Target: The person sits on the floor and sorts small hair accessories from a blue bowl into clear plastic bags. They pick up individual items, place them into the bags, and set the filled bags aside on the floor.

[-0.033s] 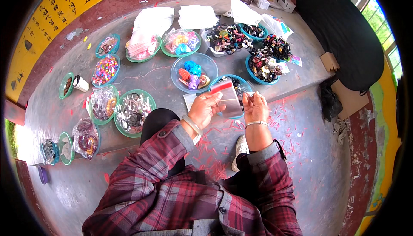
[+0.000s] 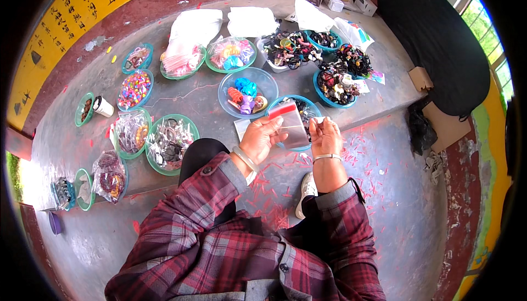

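My left hand (image 2: 260, 139) pinches a small clear plastic bag (image 2: 295, 131) with a red strip along its top, thumb on its near face. The bag is tilted in front of a blue basin (image 2: 314, 110) of dark hair ties, partly hidden by it. Beside the bag's right edge, my right hand (image 2: 327, 137) has its fingertips closed together. Something small and white shows at those fingertips, too small to name. Just behind my left hand lies a flat pale packet (image 2: 240, 127). A clear bluish bowl (image 2: 224, 99) with colourful scrunchies stands beyond the hands.
Several basins of hair accessories spread over the grey ledge, including a green one (image 2: 196, 136) by my knee and a blue one (image 2: 334, 105) at right. White bags (image 2: 197, 25) lie behind. Red scraps (image 2: 269, 191) litter the lower floor. A black covered object (image 2: 433, 37) stands far right.
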